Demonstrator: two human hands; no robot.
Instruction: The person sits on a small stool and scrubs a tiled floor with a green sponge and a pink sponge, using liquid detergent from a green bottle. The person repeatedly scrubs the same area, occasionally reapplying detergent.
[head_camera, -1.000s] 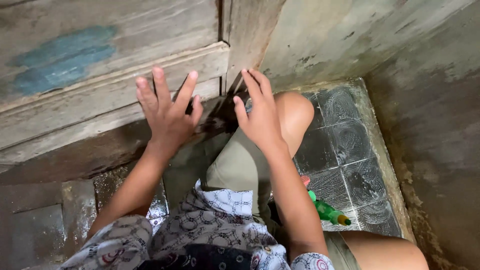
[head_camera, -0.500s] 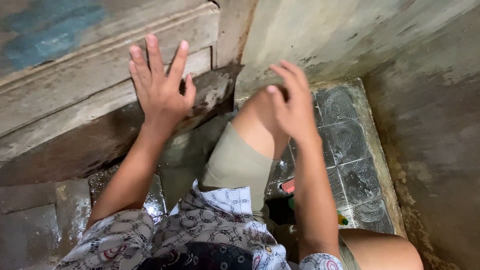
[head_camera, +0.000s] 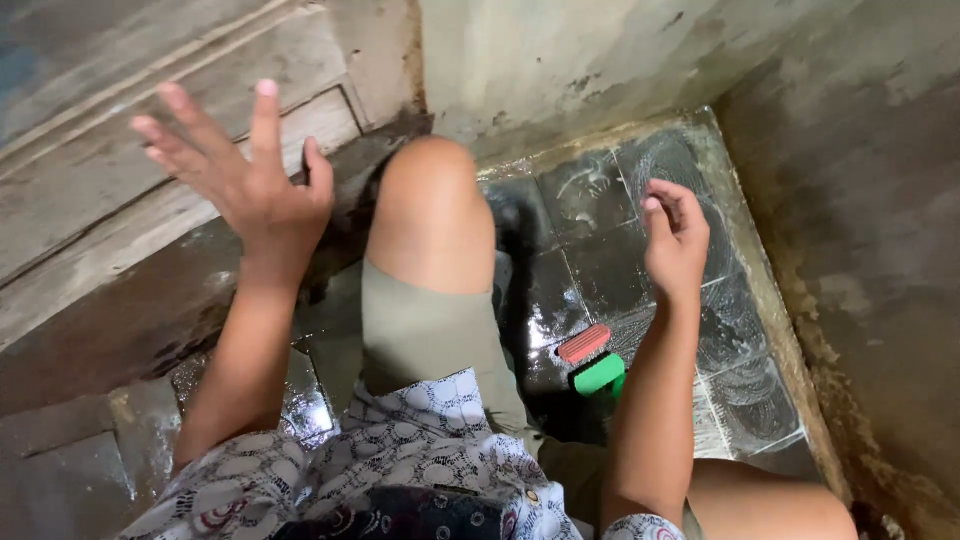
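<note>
A floor (head_camera: 600, 250) of dark square tiles is seen, wet and streaked with whitish circular scrub marks, most clearly toward the corner where two stained walls meet. A scrub brush (head_camera: 592, 360) with a green body and a pinkish-red top is observed lying on the tiles, just beside the bent leg. To the left, the tiles (head_camera: 300, 400) are glossy with water and bordered by a worn wooden threshold (head_camera: 130, 310).

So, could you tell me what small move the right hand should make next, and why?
Probably lower the right hand back and down to the brush with the red and green handle. That hand is empty, fingers loosely curled above the wet dark floor tiles, which show swirled scrub marks, and the brush lies on the tiles just beside the forearm. The left hand is open by the wooden door.
</note>
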